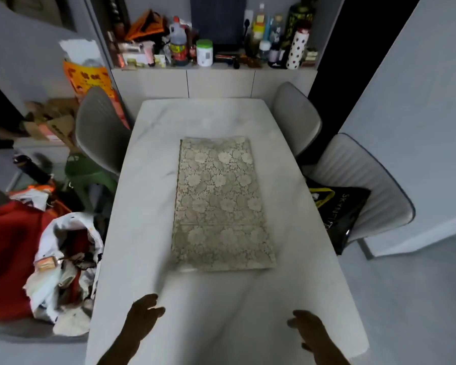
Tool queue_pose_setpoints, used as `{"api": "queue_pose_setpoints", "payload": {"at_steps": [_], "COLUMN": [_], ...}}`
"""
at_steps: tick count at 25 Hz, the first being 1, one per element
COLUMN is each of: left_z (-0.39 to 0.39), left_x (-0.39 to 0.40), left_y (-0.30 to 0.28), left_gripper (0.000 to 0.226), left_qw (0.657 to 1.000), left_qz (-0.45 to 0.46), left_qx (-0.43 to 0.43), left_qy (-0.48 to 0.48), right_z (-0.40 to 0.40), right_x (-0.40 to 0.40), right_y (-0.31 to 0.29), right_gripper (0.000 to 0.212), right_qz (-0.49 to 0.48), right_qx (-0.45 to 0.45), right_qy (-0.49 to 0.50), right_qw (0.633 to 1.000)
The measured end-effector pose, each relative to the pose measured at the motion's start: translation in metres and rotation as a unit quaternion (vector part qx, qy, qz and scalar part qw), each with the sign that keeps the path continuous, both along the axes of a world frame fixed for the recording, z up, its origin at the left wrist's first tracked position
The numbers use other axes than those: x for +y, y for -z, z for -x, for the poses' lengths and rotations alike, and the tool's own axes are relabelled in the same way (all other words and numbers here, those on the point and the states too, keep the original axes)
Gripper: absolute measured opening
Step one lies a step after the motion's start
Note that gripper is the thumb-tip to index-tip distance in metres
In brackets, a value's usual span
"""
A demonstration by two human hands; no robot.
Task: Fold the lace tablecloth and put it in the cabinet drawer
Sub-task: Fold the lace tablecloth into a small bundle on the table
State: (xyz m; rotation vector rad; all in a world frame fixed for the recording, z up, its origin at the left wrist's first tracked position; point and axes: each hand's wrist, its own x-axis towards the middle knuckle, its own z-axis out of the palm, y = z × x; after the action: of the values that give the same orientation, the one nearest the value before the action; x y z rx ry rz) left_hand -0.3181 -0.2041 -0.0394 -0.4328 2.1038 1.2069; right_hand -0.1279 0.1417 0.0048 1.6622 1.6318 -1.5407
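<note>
**Marble worktop, lace folded to a long strip, both hands free**

Pale marble worktop (148, 206) fills the middle of the view, with grey chairs along both sides and, beyond its far end, a light cabinet (216, 83) whose top is crowded with bottles and jars. Its front shows flat panels; whether any of them is the drawer cannot be told from here.

Lying flat along the middle of the worktop is the lace tablecloth (219, 204), cream with a flower pattern, already reduced to a long narrow rectangle running away from the person. Its edges look fairly square and a faint crease crosses it toward the near end.

Smallest in view are the two hands at the near edge. The left hand (142, 316) and the right hand (308, 330) both hover over bare marble, well short of the cloth's near edge, fingers loosely spread and each grip holding nothing.

The step in hand seems to be another fold, bringing the strip down to a size a drawer will take. To do it well, I would take the two near corners, one in each hand, pinching all the layers together so none slides. Lift low and carry the near edge straight toward the far edge, matching corner to corner before letting go. Lace is limp and snags easily, so fingertips should stay out of the open holes. Press the new crease flat with open palms, working from the middle outward.
</note>
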Motion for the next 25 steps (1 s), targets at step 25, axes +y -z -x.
{"api": "queue_pose_setpoints", "payload": {"at_steps": [25], "left_z": [0.044], "left_x": [0.089], "left_y": [0.028], "left_gripper": [0.018], "left_qw": [0.989], "left_qz": [0.077], "left_qx": [0.079], "left_qy": [-0.099], "right_z": [0.128], "right_x": [0.07], "right_y": [0.073], "right_gripper": [0.028], "right_qz": [-0.086], "right_qx": [0.171], "right_qy": [-0.15], "right_qw": [0.97]}}
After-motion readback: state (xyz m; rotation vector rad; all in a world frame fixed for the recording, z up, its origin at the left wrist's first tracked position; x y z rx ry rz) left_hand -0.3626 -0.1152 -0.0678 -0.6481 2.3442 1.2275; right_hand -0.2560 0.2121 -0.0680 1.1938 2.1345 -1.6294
